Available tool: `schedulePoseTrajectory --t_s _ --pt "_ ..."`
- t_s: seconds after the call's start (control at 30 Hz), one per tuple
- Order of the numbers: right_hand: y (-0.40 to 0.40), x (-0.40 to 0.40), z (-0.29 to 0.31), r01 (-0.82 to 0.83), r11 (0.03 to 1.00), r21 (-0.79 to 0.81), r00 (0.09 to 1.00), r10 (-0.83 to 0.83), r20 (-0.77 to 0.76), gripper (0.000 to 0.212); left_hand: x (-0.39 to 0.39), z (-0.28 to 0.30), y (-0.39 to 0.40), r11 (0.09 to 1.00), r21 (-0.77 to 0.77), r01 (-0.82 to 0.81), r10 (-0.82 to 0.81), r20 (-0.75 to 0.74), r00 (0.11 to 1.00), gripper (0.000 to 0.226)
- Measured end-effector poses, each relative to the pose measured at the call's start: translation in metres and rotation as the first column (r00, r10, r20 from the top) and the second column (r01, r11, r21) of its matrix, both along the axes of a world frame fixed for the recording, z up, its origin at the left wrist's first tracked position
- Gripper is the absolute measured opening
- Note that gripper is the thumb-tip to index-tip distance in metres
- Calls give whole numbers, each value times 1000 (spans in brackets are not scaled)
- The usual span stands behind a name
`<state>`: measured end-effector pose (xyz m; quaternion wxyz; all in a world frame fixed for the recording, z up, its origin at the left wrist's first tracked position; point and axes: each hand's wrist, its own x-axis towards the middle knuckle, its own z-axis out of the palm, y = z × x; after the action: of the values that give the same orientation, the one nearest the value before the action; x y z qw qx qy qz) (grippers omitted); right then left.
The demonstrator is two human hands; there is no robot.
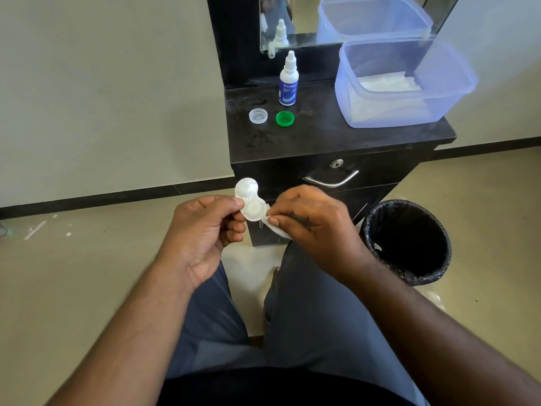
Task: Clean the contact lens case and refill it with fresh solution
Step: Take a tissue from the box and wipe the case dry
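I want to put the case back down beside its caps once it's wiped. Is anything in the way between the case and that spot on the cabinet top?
Nothing visible blocks it. The lens case, held in the left hand, is in open air in front of the cabinet top. The clear cap and green cap have bare surface around them.

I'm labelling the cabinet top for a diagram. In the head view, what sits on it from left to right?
clear cap → green cap → solution bottle → blue plastic tub
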<state>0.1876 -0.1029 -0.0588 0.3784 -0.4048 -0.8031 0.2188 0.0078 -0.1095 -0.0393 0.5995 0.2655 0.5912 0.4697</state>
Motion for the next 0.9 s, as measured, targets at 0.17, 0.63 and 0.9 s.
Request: schedulePoseTrajectory --t_s 0.17,0.63,0.9 --pt "-4 1 -2 103 990 93 994 -101 -29 9 3 1 1 1000 -13 -21 21 -36 999 22" --pt "-6 0 0 -160 922 351 948 45 315 14 21 5 -7 999 17 -40 41 -27 999 19" --pt "3 8 4 -126 917 379 963 21 270 12 19 8 -5 997 -10 -82 82 -9 997 21"
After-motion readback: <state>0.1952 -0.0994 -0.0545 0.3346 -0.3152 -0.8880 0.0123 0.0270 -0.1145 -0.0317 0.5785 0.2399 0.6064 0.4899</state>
